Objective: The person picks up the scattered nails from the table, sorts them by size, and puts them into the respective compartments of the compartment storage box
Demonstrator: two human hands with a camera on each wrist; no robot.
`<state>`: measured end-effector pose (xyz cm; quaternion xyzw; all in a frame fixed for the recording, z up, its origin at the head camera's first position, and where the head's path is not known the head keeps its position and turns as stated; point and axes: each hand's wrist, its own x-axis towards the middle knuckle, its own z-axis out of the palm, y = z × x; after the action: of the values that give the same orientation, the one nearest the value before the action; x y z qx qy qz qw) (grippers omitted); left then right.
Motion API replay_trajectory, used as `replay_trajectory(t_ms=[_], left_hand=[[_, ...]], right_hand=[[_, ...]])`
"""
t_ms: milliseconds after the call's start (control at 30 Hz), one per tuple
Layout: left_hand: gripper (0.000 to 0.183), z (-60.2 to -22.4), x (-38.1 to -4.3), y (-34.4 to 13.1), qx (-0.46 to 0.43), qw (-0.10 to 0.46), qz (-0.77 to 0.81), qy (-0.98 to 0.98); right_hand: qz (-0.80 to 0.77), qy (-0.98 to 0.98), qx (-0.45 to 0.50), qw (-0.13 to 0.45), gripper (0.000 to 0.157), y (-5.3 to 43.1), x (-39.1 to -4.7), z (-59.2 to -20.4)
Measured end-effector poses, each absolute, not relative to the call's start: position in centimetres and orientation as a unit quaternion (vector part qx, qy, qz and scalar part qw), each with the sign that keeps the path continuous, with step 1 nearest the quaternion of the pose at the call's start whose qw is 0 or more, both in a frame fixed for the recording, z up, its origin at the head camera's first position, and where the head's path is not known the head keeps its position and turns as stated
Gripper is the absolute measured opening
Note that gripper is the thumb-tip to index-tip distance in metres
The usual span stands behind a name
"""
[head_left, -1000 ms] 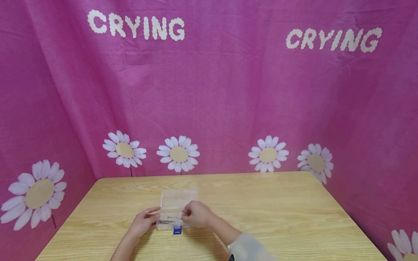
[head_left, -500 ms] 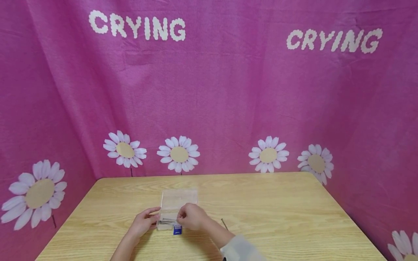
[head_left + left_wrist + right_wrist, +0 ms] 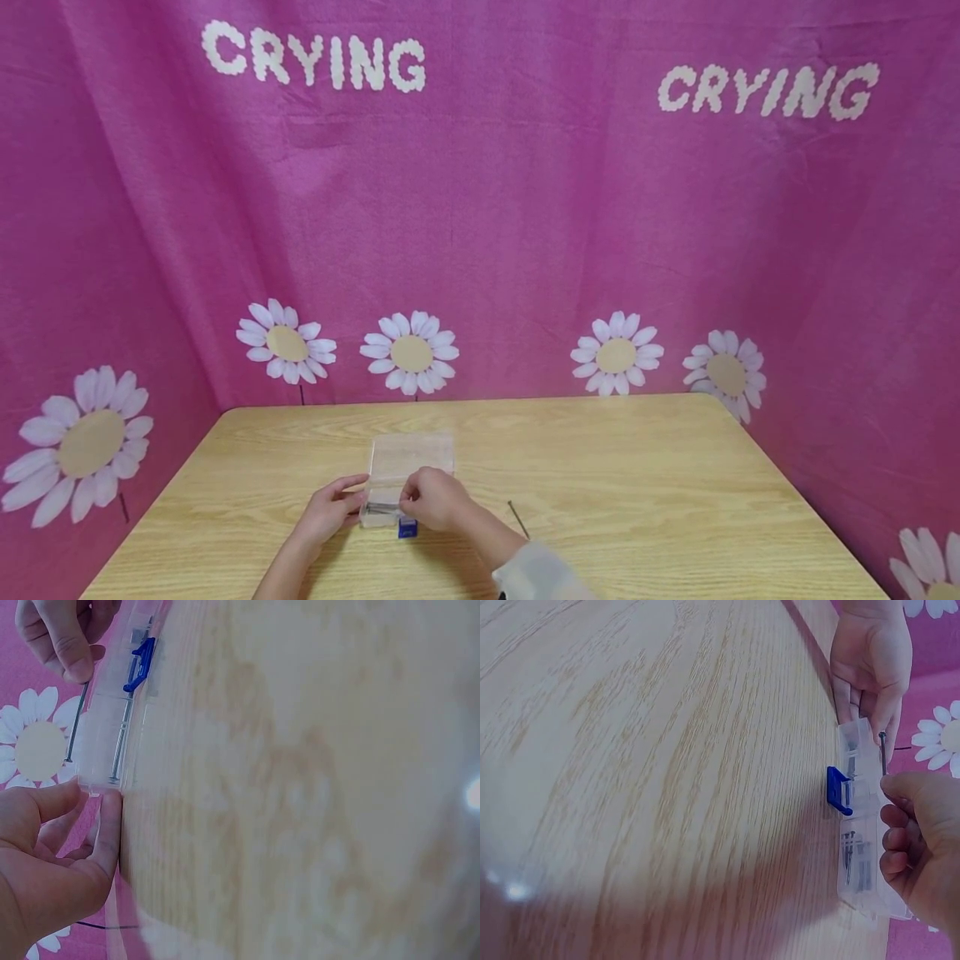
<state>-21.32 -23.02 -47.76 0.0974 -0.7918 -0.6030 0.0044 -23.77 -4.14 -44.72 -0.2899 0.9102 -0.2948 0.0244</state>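
Observation:
A clear plastic box [image 3: 411, 454] lies on the table with its lid tipped back. My left hand [image 3: 327, 510] grips the box's left end between thumb and fingers. Over the front of the box, my right hand [image 3: 438, 498] pinches a long thin metal nail [image 3: 77, 724] between thumb and fingertips, and its headed end points toward my left hand. More nails [image 3: 120, 746] lie lengthwise inside the box, and shorter dark pieces [image 3: 848, 855] show in another compartment in the right wrist view. A blue latch [image 3: 407, 528] sticks out from the front of the box.
A loose nail [image 3: 518, 519] rests on the wooden table [image 3: 637, 483] right of the box, beside my right forearm. Behind the table hangs a pink curtain [image 3: 510, 208] printed with daisies and lettering.
My right hand has shifted slightly left over the box. The loose nail on the table, out of sight a second ago, now shows beside the forearm. My left hand keeps its place.

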Motion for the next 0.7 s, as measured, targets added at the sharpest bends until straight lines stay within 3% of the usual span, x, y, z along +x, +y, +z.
replay_trajectory(t_ms=[700], left_hand=[[0.036,-47.66,-21.36,-23.02,0.102,0.002,-0.599,-0.794]], right_hand=[[-0.318,0.911,-0.264,0.020,0.012,-4.02,-23.92,-44.70]])
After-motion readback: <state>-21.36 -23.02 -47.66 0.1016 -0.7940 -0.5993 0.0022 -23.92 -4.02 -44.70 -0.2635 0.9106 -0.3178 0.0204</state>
